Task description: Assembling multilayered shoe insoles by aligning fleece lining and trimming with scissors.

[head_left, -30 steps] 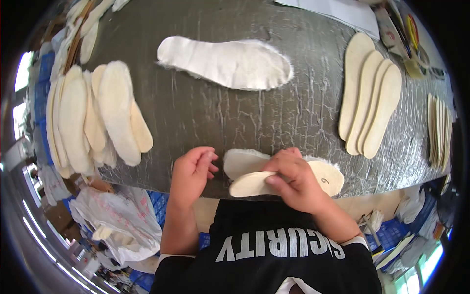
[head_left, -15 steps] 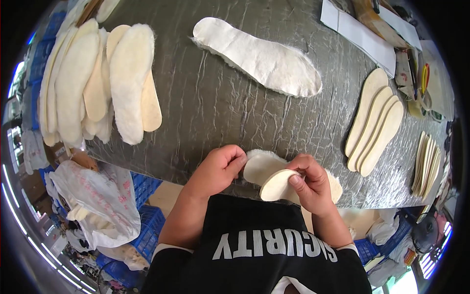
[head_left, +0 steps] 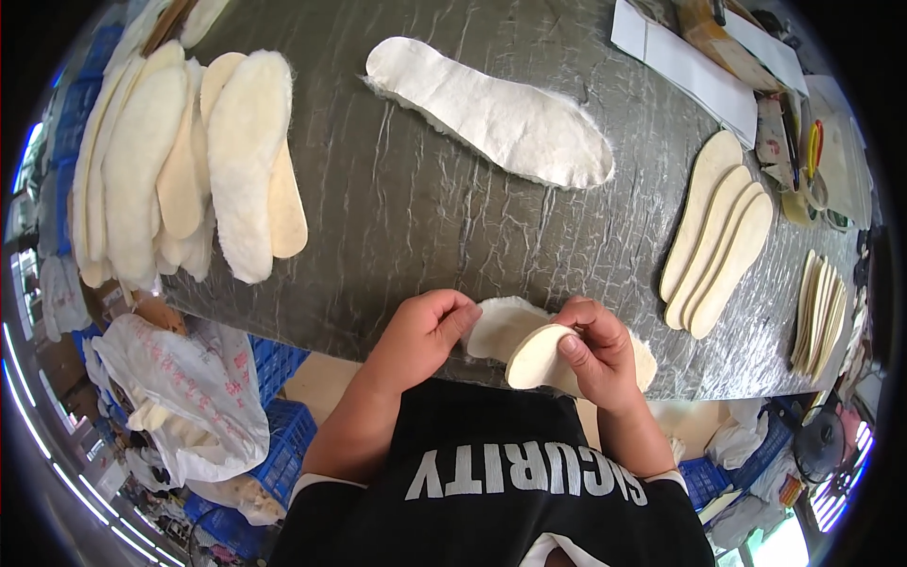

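Observation:
At the near edge of a grey table (head_left: pixel 406 208) my right hand (head_left: pixel 595 350) pinches the curled-up end of a thin cream insole (head_left: pixel 534 357), lifting it off a white fleece insole piece (head_left: pixel 501 326) that lies beneath it. My left hand (head_left: pixel 425 331) rests with its fingertips on the left end of that fleece piece. A large white fleece insole (head_left: pixel 491 113) lies alone at the far middle of the table.
A heap of fleece and cream insoles (head_left: pixel 179 161) lies at the left. Fanned cream insoles (head_left: pixel 713 236) sit at the right, with more (head_left: pixel 822 312) at the right rim. Papers and tools (head_left: pixel 756 66) are at the far right. White bags (head_left: pixel 189 397) and blue crates (head_left: pixel 283 416) stand below the table.
My head has turned, shifting the table view. My right hand has peeled the cream insole's end up from the fleece piece; my left hand has moved in against the fleece.

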`<state>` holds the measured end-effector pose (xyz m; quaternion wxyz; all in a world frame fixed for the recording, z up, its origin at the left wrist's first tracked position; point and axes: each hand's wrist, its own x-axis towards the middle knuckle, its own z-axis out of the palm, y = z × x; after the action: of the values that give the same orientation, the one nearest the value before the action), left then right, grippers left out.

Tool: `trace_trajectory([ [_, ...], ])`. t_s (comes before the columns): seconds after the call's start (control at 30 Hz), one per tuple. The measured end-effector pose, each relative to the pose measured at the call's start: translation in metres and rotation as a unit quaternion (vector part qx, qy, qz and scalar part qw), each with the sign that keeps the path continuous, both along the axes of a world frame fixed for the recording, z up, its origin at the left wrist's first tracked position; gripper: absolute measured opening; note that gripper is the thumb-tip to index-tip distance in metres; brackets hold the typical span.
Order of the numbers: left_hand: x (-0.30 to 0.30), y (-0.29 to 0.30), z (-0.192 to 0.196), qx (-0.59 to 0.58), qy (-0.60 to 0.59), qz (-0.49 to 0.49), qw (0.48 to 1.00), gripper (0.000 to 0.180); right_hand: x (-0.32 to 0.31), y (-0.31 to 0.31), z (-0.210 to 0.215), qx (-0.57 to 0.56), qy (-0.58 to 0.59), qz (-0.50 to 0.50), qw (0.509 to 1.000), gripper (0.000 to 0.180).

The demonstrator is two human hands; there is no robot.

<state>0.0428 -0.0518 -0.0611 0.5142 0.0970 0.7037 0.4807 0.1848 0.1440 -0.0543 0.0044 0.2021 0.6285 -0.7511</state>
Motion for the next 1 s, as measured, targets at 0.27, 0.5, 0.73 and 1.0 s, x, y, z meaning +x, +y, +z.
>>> trace_trajectory([
  [0.27, 0.006, 0.013, 0.003, 0.062, 0.016, 0.036, 0.997, 0.021, 0.003, 0.001, -0.001, 0.004, 0.017, 0.002, 1.0, 0.013],
  [0.5, 0.02, 0.001, 0.007, 0.023, -0.031, 0.106, 0.994, 0.026, 0.0, -0.003, 0.001, -0.073, 0.035, -0.043, 0.996, 0.015],
  [0.73, 0.031, 0.004, -0.002, 0.049, 0.146, 0.039, 0.987, 0.018, 0.001, -0.003, -0.001, -0.078, 0.032, -0.046, 0.995, 0.015],
  [1.0, 0.037, 0.002, 0.002, 0.064, 0.016, 0.166, 0.984, 0.015, 0.003, -0.002, -0.001, -0.078, 0.044, -0.057, 0.994, 0.015],
])
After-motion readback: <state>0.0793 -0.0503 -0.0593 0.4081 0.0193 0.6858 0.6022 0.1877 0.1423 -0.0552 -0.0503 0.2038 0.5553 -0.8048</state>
